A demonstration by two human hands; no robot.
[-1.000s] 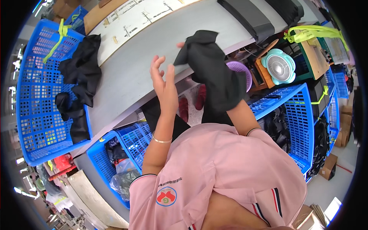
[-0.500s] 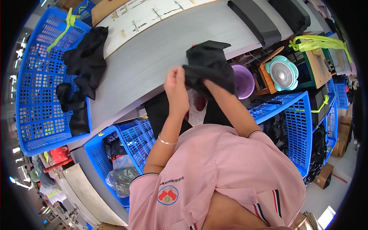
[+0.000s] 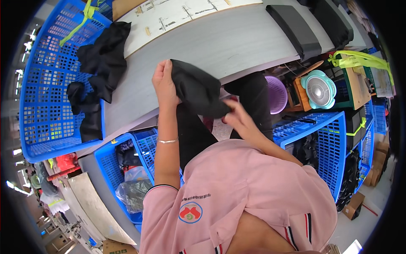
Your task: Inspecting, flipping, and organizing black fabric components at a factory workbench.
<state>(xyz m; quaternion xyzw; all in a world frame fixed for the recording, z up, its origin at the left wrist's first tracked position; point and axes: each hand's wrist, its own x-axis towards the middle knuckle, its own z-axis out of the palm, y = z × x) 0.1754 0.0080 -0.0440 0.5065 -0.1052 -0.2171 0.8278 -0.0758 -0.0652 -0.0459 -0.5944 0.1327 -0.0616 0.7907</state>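
A piece of black fabric [image 3: 196, 89] is stretched between my two hands, over the near edge of the grey table [image 3: 148, 82]. My left hand [image 3: 166, 82] is closed on its upper left corner, fingers pinched at the edge. At the fabric's lower right end, my right hand [image 3: 237, 115] grips the edge, thumb and fingers together. The cloth looks smooth and slightly folded; its underside is hidden. More black fabric [image 3: 105, 59] hangs over the side of a blue basket [image 3: 46, 84] to the left.
Flat stacks of black pieces [image 3: 294, 31] lie on the table at far right. Below its edge stand a purple basket [image 3: 275, 95] and a teal fan [image 3: 318, 89]. Blue baskets flank my lap, one with plastic bags [image 3: 134, 195], another [image 3: 330, 148] with black pieces.
The bunched fabric has been opened out and brought left and nearer to me. My left hand moved left; my right hand, formerly covered by the cloth, now shows at its lower end.
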